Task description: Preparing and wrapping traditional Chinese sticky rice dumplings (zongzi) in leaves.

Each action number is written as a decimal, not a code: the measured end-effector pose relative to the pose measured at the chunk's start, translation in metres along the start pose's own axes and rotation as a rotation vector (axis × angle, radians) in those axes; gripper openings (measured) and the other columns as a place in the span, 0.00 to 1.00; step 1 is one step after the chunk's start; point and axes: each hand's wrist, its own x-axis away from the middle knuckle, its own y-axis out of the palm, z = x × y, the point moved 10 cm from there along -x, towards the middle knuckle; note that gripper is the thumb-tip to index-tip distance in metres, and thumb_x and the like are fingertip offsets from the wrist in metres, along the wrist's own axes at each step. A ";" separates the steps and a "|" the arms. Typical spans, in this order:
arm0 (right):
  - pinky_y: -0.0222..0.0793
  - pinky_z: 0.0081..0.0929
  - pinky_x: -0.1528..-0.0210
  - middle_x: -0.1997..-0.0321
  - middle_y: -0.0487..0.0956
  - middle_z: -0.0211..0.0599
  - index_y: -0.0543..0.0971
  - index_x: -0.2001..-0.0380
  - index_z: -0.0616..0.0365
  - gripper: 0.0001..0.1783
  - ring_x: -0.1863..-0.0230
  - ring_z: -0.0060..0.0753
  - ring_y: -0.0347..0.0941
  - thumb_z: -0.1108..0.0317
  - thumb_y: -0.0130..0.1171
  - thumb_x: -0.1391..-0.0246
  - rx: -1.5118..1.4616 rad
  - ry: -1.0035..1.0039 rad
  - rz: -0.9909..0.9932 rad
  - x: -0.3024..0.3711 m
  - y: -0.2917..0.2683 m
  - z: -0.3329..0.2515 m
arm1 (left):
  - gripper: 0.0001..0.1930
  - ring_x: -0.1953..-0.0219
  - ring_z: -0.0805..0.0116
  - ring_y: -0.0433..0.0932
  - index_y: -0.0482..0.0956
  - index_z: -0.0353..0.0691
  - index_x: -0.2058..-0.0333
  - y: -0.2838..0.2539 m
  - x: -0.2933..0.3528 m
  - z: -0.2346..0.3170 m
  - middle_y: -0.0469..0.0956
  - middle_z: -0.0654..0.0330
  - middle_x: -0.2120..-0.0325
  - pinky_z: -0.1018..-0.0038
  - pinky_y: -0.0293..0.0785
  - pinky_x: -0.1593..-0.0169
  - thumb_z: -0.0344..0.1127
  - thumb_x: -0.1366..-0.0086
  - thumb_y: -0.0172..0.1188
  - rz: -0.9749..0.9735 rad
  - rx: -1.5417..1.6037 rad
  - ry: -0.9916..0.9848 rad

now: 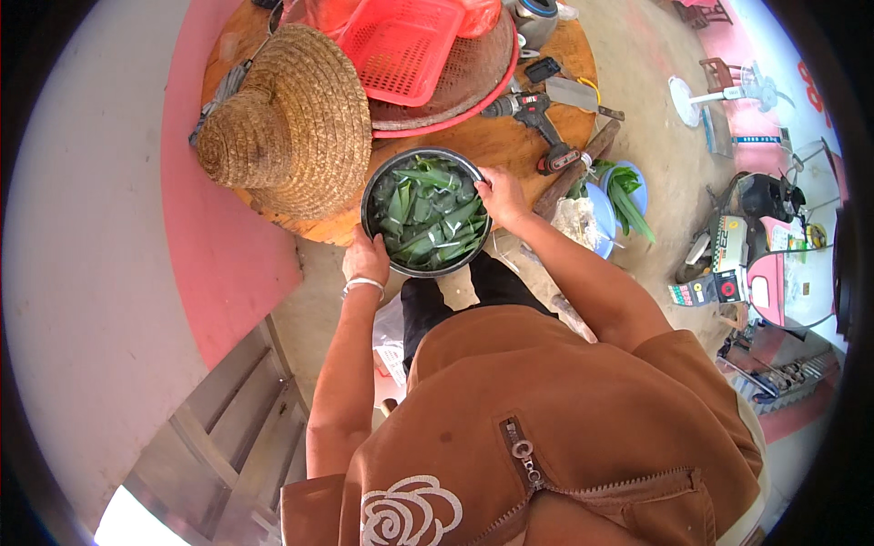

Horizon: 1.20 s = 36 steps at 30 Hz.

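Note:
Between my two hands is a round, dark-rimmed pot at the near edge of the wooden table. Cut lengths of broad green leaves lie in it, apparently in water. My left hand, with a pale bracelet at the wrist, grips the pot's lower left rim. At the upper right side, my right hand is closed round the rim. The fingers under the pot are partly hidden on both sides.
A straw hat lies left on the table. Behind the pot are a red basket, a cordless drill and a cleaver. Right of the table stand blue tubs with long green leaves. A motorbike stands farther right.

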 end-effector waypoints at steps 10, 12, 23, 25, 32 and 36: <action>0.68 0.38 0.60 0.68 0.76 0.31 0.79 0.71 0.49 0.06 0.61 0.41 0.71 0.66 0.63 0.55 0.270 -0.537 -0.137 0.024 0.002 -0.085 | 0.14 0.52 0.54 0.71 0.77 0.43 0.63 0.024 0.044 0.105 0.75 0.57 0.59 0.59 0.68 0.50 0.36 0.48 0.67 -0.013 -0.375 0.468; 0.66 0.37 0.56 0.68 0.77 0.30 0.79 0.72 0.50 0.04 0.58 0.38 0.71 0.65 0.62 0.54 0.347 -0.612 -0.257 0.036 0.022 -0.088 | 0.14 0.53 0.54 0.73 0.77 0.44 0.64 0.034 0.039 0.103 0.75 0.57 0.61 0.60 0.69 0.51 0.35 0.49 0.68 -0.012 -0.296 0.501; 0.68 0.41 0.53 0.64 0.78 0.39 0.79 0.71 0.56 0.07 0.55 0.44 0.74 0.65 0.60 0.53 0.279 -0.469 -0.393 0.026 0.055 -0.071 | 0.12 0.59 0.52 0.77 0.77 0.43 0.63 0.031 0.022 0.091 0.77 0.55 0.66 0.60 0.74 0.55 0.32 0.48 0.67 -0.046 -0.106 0.362; 0.70 0.43 0.54 0.64 0.79 0.42 0.79 0.69 0.58 0.11 0.57 0.48 0.75 0.63 0.63 0.55 0.250 -0.478 -0.378 0.015 0.051 -0.074 | 0.10 0.61 0.51 0.78 0.78 0.42 0.64 -0.003 0.020 0.089 0.78 0.54 0.66 0.58 0.74 0.55 0.31 0.46 0.64 0.129 0.063 0.398; 0.75 0.39 0.59 0.67 0.80 0.47 0.78 0.68 0.62 0.17 0.63 0.48 0.79 0.60 0.67 0.56 0.416 -0.369 -0.376 0.007 0.074 -0.080 | 0.25 0.55 0.44 0.79 0.66 0.40 0.49 0.014 -0.007 0.066 0.73 0.44 0.54 0.57 0.78 0.54 0.34 0.45 0.64 -0.173 -0.361 0.059; 0.74 0.39 0.58 0.67 0.80 0.46 0.79 0.68 0.62 0.20 0.62 0.47 0.79 0.55 0.68 0.56 0.403 -0.413 -0.374 0.006 0.074 -0.086 | 0.23 0.55 0.44 0.78 0.67 0.38 0.52 0.005 -0.018 0.072 0.72 0.43 0.55 0.57 0.77 0.53 0.35 0.45 0.64 -0.210 -0.351 0.045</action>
